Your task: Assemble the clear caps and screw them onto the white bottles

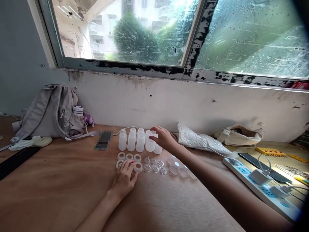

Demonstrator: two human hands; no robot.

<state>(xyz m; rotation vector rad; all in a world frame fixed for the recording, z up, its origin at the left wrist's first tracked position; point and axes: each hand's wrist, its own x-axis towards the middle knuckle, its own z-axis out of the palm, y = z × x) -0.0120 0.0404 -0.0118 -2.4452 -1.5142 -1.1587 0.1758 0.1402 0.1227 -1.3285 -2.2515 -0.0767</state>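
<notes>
Several frosted white bottles (131,140) stand close together on the wooden table near the wall. My right hand (162,137) reaches over the right end of this group, its thumb and index finger curled at the top of a bottle. In front of the bottles lie white rings (137,158) in two rows. My left hand (125,178) rests over the front row, fingers spread, with fingertips touching the rings and partly covering them. To the right are small clear ringed pieces (154,168), and beyond them thin clear discs (183,172), some hidden behind my right forearm.
A grey backpack (51,111) leans at the left wall, with a pixelated dark object (103,140) nearby. On the right are a white padded packet (202,141), a beige bag (238,135), a power strip (253,183) with chargers, and a dark phone (263,166).
</notes>
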